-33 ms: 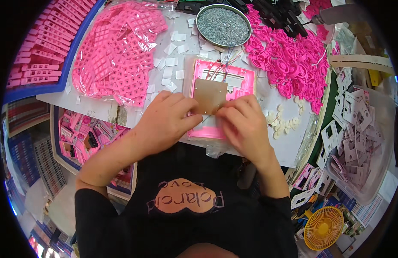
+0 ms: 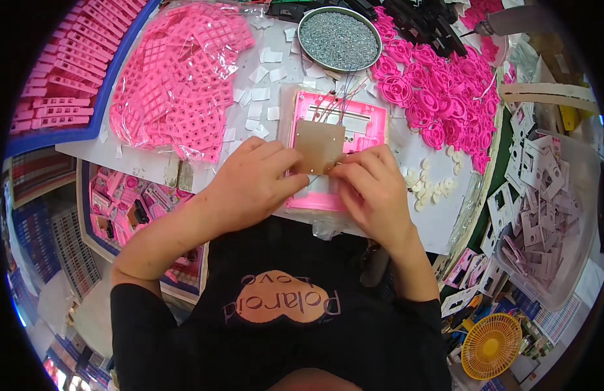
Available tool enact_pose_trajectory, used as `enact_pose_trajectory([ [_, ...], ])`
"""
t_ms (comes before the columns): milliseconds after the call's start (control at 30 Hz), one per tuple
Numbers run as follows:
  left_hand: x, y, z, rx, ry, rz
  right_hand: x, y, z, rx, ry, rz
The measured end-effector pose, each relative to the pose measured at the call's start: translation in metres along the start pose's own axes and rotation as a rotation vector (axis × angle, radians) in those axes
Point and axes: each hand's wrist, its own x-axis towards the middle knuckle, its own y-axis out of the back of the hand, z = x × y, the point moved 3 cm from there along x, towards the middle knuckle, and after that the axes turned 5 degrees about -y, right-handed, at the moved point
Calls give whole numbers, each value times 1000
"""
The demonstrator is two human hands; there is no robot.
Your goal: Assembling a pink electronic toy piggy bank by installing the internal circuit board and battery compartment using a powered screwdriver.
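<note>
While the left hand and right hand grasp its lower corners, the flat, square, brownish board with small pale dots overlies the rectangular pink plastic housing.

The square circuit board is tan-brown, dotted with pale spots near its edges. Bright pink colours the plastic casing, with red and blue wires showing against it. Silver-grey screws fill a pale-rimmed round dish. The ring-shaped parts are hot pink, the small discs cream, the paper squares white. A blue crate frames pink strips patterned with dark holes. The black T-shirt carries a peach print; the round grille is yellow.
</note>
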Motion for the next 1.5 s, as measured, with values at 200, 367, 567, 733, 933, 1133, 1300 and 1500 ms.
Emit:
enact_pose_trajectory([
  [200,9,-1,9,-21,94,-52,-8,3,-10,73,-17,-25],
  [367,16,-3,11,-95,200,-48,-12,18,2,36,-89,23],
  [567,15,-2,8,-485,424,119,-14,12,-3,183,-243,-63],
  [733,19,6,-2,-425,425,77,15,4,10,501,-462,-95],
  [933,12,8,-6,-341,233,146,34,-6,4,509,-323,-364],
  [1133,4,-3,-1,-723,642,235,31,-14,8,566,-419,-425],
  [1300,2,-16,-1,-496,465,318,24,-16,14,688,-544,-414],
  [1500,5,-23,8,-304,390,330,16,-22,15,740,-639,-402],
])
